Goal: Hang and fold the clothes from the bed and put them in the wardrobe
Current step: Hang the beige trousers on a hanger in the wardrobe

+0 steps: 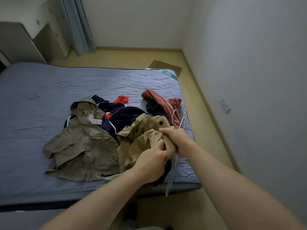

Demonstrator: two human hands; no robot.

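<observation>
A tan buttoned coat (pixel 141 138) is bunched above the near right part of the bed (pixel 49 90). My left hand (pixel 152 163) grips its fabric from below. My right hand (pixel 176 138) clutches the coat's collar together with a white wire hanger (pixel 181 120), whose lower part shows beneath my hands. An olive hooded jacket (pixel 83 146) with a tag lies flat to the left. A navy track jacket (pixel 119 117) with white stripes, a red garment (pixel 121 99) and a pink-brown garment (pixel 159 100) lie behind.
A grey cabinet (pixel 20 42) stands at the back left beside a blue-grey curtain (pixel 74 24). A flat cardboard piece (pixel 166 66) lies on the yellow floor beyond the bed. A white wall (pixel 249 63) runs close along the right.
</observation>
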